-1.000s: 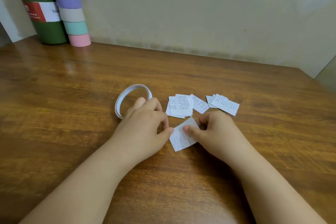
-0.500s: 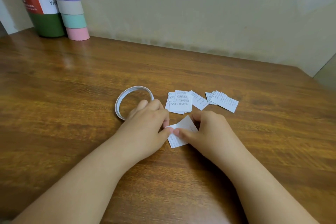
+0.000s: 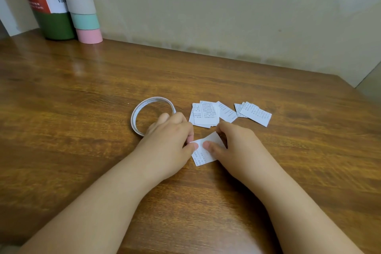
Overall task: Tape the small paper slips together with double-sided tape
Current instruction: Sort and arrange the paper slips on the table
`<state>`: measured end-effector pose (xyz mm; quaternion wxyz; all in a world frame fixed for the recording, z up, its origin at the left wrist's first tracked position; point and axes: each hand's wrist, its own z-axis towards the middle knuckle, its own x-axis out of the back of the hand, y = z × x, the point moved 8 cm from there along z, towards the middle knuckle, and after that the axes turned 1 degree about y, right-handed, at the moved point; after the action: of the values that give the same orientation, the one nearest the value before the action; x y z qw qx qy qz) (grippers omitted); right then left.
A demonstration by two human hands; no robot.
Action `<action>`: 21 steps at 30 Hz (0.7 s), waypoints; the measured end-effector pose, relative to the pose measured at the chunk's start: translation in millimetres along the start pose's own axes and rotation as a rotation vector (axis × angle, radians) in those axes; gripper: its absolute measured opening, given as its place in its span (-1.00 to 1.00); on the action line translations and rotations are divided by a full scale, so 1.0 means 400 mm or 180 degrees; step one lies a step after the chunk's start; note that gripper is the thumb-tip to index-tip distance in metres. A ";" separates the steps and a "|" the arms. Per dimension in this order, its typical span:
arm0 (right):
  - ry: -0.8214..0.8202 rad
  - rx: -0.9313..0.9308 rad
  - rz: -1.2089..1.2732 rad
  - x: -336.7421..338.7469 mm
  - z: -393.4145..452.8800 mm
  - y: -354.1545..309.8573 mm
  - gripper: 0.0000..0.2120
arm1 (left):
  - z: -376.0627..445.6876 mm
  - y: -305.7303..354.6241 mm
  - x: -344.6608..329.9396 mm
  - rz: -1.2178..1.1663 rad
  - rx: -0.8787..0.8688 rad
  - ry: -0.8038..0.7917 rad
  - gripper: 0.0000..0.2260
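Observation:
A small printed paper slip (image 3: 203, 156) lies on the wooden table (image 3: 82, 130) between my hands. My left hand (image 3: 168, 140) pinches its left edge with thumb and fingers. My right hand (image 3: 233, 144) holds its right side, thumb pressing on top. Just behind lie several more printed slips, one pile (image 3: 206, 114) in the middle and another pile (image 3: 254, 113) to the right. A thin white ring of double-sided tape (image 3: 142, 109) lies flat behind my left hand, partly hidden by my fingers.
A green bottle (image 3: 49, 6) with a red and white label stands at the back left against the wall. Beside it rises a stack of pastel tape rolls (image 3: 82, 6). The table's right corner (image 3: 338, 77) lies at the far right.
The slip has been drawn closer between my hands, and my thumbs have moved nearer together on it. The camera has tilted down a little.

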<state>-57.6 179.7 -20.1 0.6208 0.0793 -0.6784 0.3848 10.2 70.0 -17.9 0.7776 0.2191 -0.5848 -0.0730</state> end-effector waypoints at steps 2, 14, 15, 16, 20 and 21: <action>0.0022 -0.0031 0.0022 0.002 0.002 0.005 -0.84 | -0.001 0.002 0.001 0.0005 -0.0010 0.0007 -0.86; -0.0029 0.0084 -0.0033 0.000 -0.001 0.000 -0.83 | 0.001 0.000 -0.001 0.0024 -0.0001 0.0014 -0.86; -0.0028 0.0119 -0.0002 -0.001 -0.004 -0.003 -0.80 | 0.001 0.000 -0.001 0.0024 -0.0002 0.0012 -0.86; -0.0040 0.0148 0.0005 -0.002 -0.007 -0.008 -0.77 | 0.000 -0.001 -0.001 0.0024 0.0002 0.0007 -0.86; -0.0075 0.0118 -0.0084 -0.001 0.000 -0.005 -0.84 | 0.000 -0.001 -0.001 0.0033 0.0016 -0.0011 -0.86; -0.0062 0.0108 -0.0102 0.000 0.002 -0.003 -0.86 | 0.000 -0.001 -0.001 0.0032 0.0018 -0.0014 -0.86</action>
<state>-57.6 178.5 -19.6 0.6188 0.1044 -0.6764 0.3855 10.2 69.8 -18.4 0.7761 0.2182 -0.5878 -0.0680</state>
